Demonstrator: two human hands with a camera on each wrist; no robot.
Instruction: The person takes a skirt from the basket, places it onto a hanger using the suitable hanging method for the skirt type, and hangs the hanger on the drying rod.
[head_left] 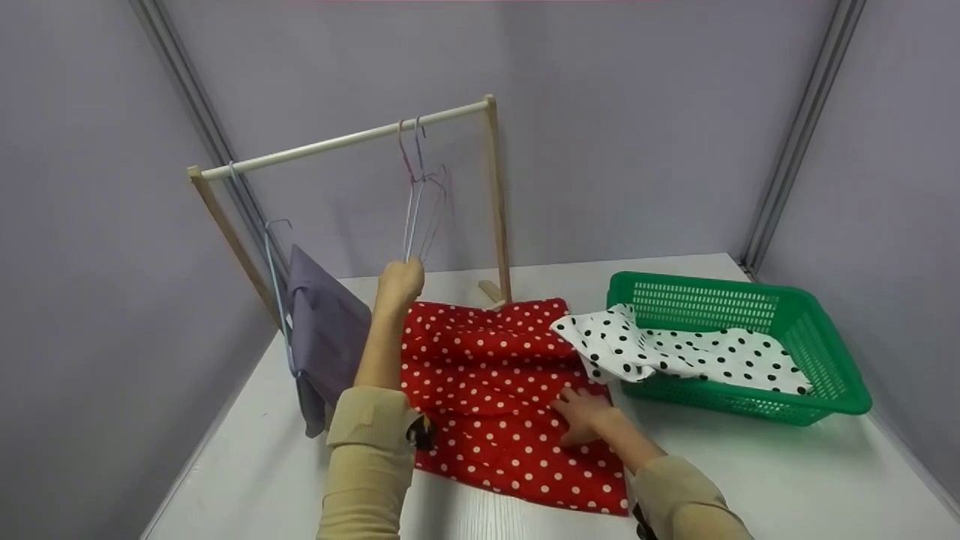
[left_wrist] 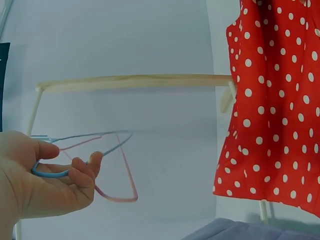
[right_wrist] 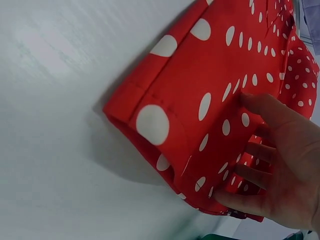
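Note:
My left hand (head_left: 401, 283) grips a light-blue wire hanger (left_wrist: 52, 174) near the rack's right half. In the left wrist view its fingers curl round the wire, and a pink hanger (left_wrist: 131, 175) hangs just behind. Both hooks are still over the rod. A red garment with white dots (head_left: 510, 405) lies spread on the table below. My right hand (head_left: 589, 416) rests on its right side with the fingers spread. The right wrist view shows those fingertips (right_wrist: 222, 197) touching the red cloth beside its hemmed corner.
A wooden rack with a pale rod (head_left: 322, 146) stands at the back left. From its left end hangs a grey-purple garment (head_left: 326, 330) on a blue hanger. At right, a green basket (head_left: 817, 315) holds a black-dotted white cloth (head_left: 720, 356) that spills over its left rim.

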